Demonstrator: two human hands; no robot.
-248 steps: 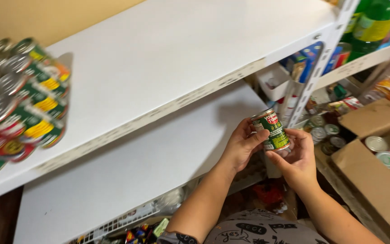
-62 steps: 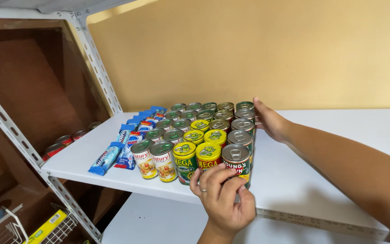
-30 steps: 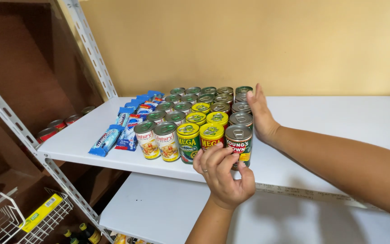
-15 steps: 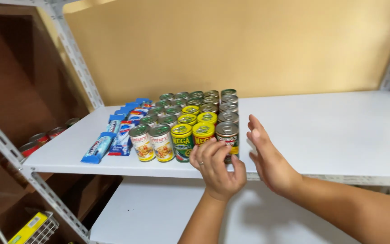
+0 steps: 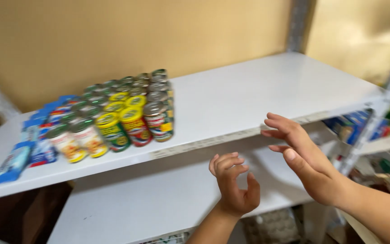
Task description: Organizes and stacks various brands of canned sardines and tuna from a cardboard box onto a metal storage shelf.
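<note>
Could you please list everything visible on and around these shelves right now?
cans: several rows, exact count blurred, yellow, green and red labels, grouped on the left of the upper shelf
flat packets: a few, blue, left of the cans
upper shelf: one, white, right part bare
lower shelf: one, white, beneath it
wall: tan, behind the shelves
neighbouring goods: blurred, blue and green, far right
left hand: empty, fingers curled, below the shelf edge
right hand: empty, open, beside the shelf edge
</note>
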